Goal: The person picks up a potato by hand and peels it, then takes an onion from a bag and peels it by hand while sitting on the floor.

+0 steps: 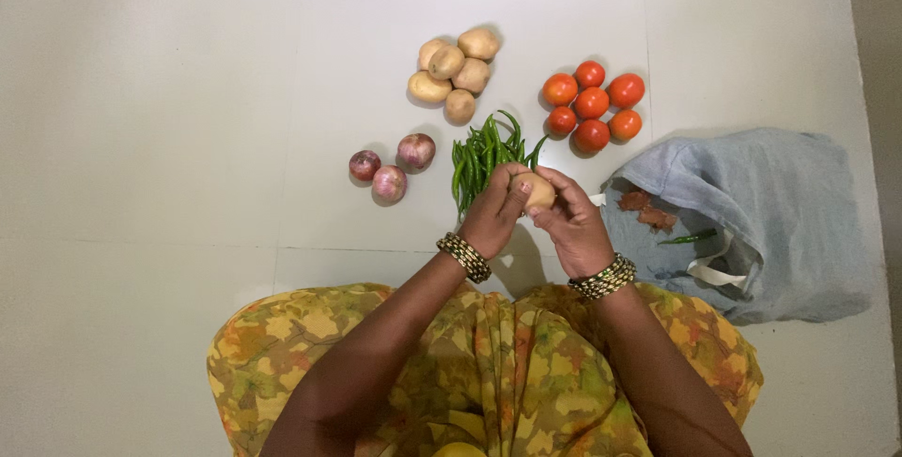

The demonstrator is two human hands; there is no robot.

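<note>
Head view: both hands closed round one potato [537,191], held above the floor in front of the lap.

Left hand [495,215] cups the potato from its side with fingers curled over the top; right hand [569,224] grips it from the other side, thumb against the skin, so neither palm is open. Just beyond the hands lies a bunch of green chillies [481,158]; farther out sit a pile of potatoes [454,72], with tomatoes [592,105] off toward the right hand and three red onions [390,168] off toward the left. Beside the right hand slumps an open grey cloth bag [752,213], unmarked, with a stray chilli and reddish scraps at its mouth. Judging by the grip, a loosened finger could let the round potato drop and roll into the chillies.
</note>
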